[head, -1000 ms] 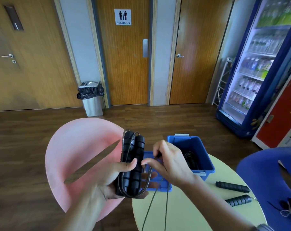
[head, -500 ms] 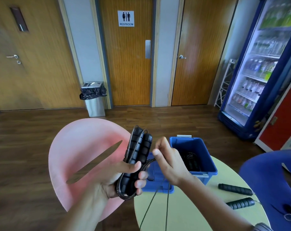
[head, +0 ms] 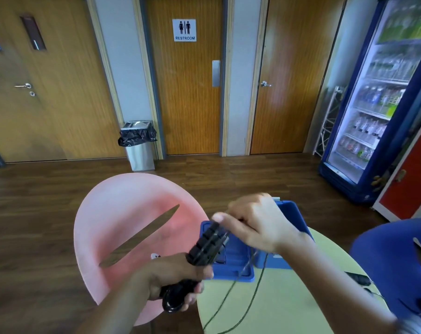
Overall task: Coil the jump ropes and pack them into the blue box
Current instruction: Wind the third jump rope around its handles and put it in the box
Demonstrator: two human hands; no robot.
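The left hand [head: 170, 273] is wrapped tight around the lower part of a pair of black jump rope handles [head: 205, 247], which lie side by side and tilt up and to the right, their top ends reaching the right hand [head: 255, 222]. That right hand sits just above and to the right of the handles, fingers curled, pinching the thin black cord [head: 231, 288] at the handle tops; motion blur hides the exact grip. From there the cord drops in loose strands over the pale yellow-green desk [head: 284, 304] toward the near edge. The blue box [head: 291, 213] stands on the far part of the desk, mostly hidden behind the right hand, with a blue lid [head: 236, 268] lying just left of it, behind the handles. Another black handle [head: 357, 278] lies on the desk at the right. A pink chair [head: 122, 218] stands left of the desk.
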